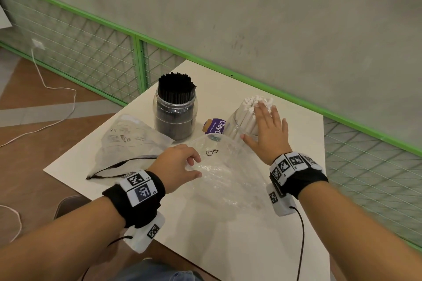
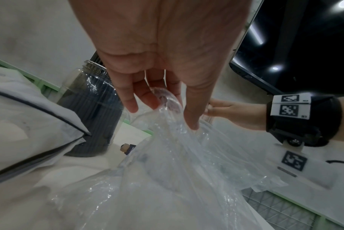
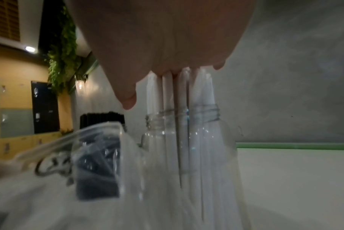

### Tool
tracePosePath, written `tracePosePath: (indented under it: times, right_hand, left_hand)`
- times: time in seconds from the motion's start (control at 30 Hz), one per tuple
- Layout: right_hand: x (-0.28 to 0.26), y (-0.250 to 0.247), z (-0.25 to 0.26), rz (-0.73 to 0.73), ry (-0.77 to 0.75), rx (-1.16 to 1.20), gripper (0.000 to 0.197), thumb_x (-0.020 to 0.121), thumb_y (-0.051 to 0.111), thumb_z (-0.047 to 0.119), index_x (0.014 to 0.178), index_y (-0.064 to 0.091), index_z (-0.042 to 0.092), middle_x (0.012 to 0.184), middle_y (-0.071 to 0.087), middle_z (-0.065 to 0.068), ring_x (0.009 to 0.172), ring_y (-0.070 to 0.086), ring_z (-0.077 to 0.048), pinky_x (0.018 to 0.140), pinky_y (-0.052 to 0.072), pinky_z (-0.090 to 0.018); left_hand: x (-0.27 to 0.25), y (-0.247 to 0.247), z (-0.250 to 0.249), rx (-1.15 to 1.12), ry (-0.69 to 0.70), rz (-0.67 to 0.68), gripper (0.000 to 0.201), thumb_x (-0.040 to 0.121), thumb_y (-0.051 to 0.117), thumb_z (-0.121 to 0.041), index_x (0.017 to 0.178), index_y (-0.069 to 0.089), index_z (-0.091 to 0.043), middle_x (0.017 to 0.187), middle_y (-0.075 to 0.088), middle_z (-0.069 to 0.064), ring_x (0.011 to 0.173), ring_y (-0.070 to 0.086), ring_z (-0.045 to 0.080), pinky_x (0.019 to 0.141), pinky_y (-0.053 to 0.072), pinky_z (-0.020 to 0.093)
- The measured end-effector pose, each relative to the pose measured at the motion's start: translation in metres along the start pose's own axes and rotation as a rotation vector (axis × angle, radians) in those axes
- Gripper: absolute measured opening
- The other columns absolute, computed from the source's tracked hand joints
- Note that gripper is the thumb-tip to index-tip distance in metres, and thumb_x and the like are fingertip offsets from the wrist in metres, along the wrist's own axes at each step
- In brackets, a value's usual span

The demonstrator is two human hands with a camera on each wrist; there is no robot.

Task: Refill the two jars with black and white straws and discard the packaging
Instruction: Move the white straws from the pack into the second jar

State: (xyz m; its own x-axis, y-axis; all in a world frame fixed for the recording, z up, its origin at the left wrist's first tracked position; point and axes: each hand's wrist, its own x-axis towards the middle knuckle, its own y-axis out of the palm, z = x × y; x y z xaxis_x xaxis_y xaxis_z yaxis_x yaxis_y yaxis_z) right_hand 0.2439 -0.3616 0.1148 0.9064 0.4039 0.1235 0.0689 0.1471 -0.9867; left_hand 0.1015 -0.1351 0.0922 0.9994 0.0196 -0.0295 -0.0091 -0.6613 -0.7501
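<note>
Both jars are filled: black straws [image 1: 177, 88] far left, white straws [image 1: 251, 107] right under the flat, straight-fingered right hand [image 1: 268, 132]. Left hand [image 1: 180, 164] pinches the clear bag [image 1: 228, 178] (second bag [image 1: 127, 141] lies left); discarding remains.

Black wristbands [image 1: 137, 198] carry square-coded white tags, white camera boxes [image 1: 281, 201] and black cables [image 1: 301, 242].

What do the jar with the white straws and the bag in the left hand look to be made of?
Jar: clear, glossy, threaded neck; likely plastic, possibly glass. Bag under the left hand: thin transparent plastic film, crinkled, shiny. White straws: matte, perhaps paper.
</note>
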Motion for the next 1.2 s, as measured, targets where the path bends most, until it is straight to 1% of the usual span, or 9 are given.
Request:
tracePosePath:
  times: [0.17,0.3,0.47,0.63,0.83,0.93,1.03,1.13,1.2]
  right_hand:
    - [0.024,-0.012,-0.004,0.007,0.139,0.12,0.09,0.083,0.053,0.066,0.152,0.006,0.031,0.161,-0.009,0.001,0.148,-0.002,-0.032,0.115,0.012,-0.053]
    - [0.037,-0.005,-0.012,-0.081,0.145,0.509,0.058,0.083,0.071,0.025,0.135,0.046,0.018,0.152,0.025,-0.01,0.132,0.039,-0.024,0.1,0.028,-0.018]
    - [0.035,-0.008,-0.024,-0.053,-0.017,0.486,0.048,0.081,0.071,0.015,0.126,0.055,0.018,0.145,0.038,-0.007,0.134,0.036,-0.021,0.103,0.023,-0.017]
    - [0.028,-0.001,-0.009,-0.071,-0.045,0.322,0.06,0.092,0.058,0.036,0.145,0.036,0.018,0.157,0.02,-0.01,0.144,0.018,-0.03,0.118,0.015,-0.039]
    - [0.034,-0.013,-0.003,0.154,0.056,0.138,0.08,0.091,0.041,0.06,0.153,0.006,0.024,0.162,-0.002,-0.001,0.148,-0.001,-0.026,0.117,0.012,-0.055]
    - [0.019,-0.027,-0.003,0.016,0.002,0.321,0.082,0.089,0.043,0.062,0.152,0.011,0.022,0.161,0.012,-0.002,0.147,0.012,-0.024,0.116,0.017,-0.054]
    - [-0.027,-0.033,0.003,-0.229,-0.089,0.501,0.073,0.087,0.045,0.059,0.146,0.031,0.019,0.147,0.04,-0.001,0.133,0.036,-0.019,0.11,0.031,-0.04]
    - [-0.08,-0.02,0.008,-0.009,-0.15,0.438,0.086,0.076,0.047,0.074,0.144,0.031,0.024,0.144,0.039,0.002,0.127,0.036,-0.016,0.107,0.035,-0.038]
    - [-0.1,-0.001,0.009,0.259,-0.129,0.304,0.112,0.063,0.056,0.082,0.15,0.009,0.03,0.155,0.02,0.004,0.136,0.026,-0.019,0.11,0.032,-0.04]
  left_hand:
    - [0.0,0.003,0.0,0.003,0.001,0.002,0.027,0.074,0.077,-0.034,0.096,0.063,-0.027,0.083,0.052,-0.014,0.08,0.052,0.007,0.08,0.048,0.028]
    - [0.0,0.003,0.0,0.003,-0.003,-0.004,0.026,0.074,0.077,-0.034,0.095,0.062,-0.028,0.083,0.052,-0.015,0.081,0.052,0.007,0.08,0.048,0.028]
    - [-0.001,-0.001,0.001,0.003,0.002,-0.026,0.025,0.075,0.076,-0.034,0.093,0.058,-0.032,0.084,0.052,-0.015,0.082,0.052,0.007,0.078,0.047,0.025]
    - [-0.003,-0.002,0.003,0.006,-0.007,-0.025,0.025,0.075,0.076,-0.034,0.092,0.058,-0.034,0.085,0.053,-0.015,0.081,0.052,0.006,0.077,0.046,0.023]
    - [-0.003,-0.001,-0.002,0.017,-0.029,0.008,0.027,0.076,0.075,-0.035,0.098,0.059,-0.032,0.085,0.052,-0.015,0.083,0.052,0.008,0.077,0.047,0.025]
    - [-0.004,-0.001,-0.005,0.009,-0.044,-0.001,0.044,0.076,0.076,-0.033,0.113,0.053,-0.033,0.084,0.05,-0.013,0.078,0.052,0.008,0.073,0.045,0.022]
    - [-0.003,0.0,-0.004,-0.006,-0.069,-0.027,0.08,0.074,0.078,-0.03,0.139,0.031,-0.035,0.08,0.051,-0.007,0.07,0.052,0.006,0.065,0.04,0.018]
    - [0.002,0.005,-0.004,0.05,-0.127,0.008,0.094,0.075,0.077,-0.035,0.148,0.017,-0.031,0.074,0.053,-0.008,0.069,0.052,0.005,0.068,0.041,0.021]
    - [0.006,0.007,-0.002,0.122,-0.152,0.036,0.076,0.078,0.073,-0.039,0.142,0.036,-0.026,0.073,0.05,-0.011,0.074,0.05,0.01,0.073,0.04,0.024]
